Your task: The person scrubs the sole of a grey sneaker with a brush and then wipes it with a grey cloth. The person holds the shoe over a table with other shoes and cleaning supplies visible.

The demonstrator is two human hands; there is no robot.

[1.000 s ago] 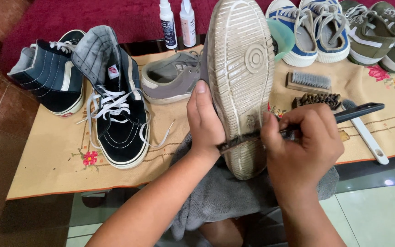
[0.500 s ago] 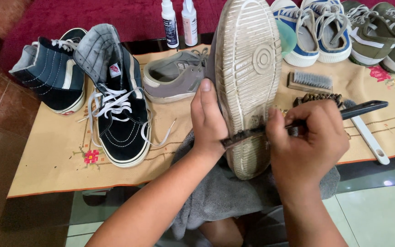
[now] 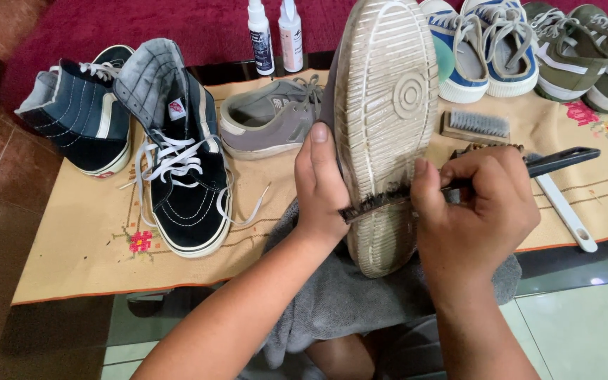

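Black hi-top sneaker (image 3: pixel 184 183), grey low shoe (image 3: pixel 269 119), 2 spray bottles (image 3: pixel 276 35), wooden brush (image 3: pixel 474 127) on tan cloth (image 3: pixel 86 246)

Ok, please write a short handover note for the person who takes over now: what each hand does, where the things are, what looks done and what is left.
Left hand: grips the upturned shoe by its edge, sole facing up.
Right hand: holds the black brush, bristles lying across the sole near its lower end.
A grey towel lies on the lap under the shoe.
On the cloth-covered table: black high-top shoes, one grey shoe, two spray bottles, a wooden brush, more pairs at the right.
Done: cannot tell; the sole looks dirty all over.
Left: likely the rest of the sole.
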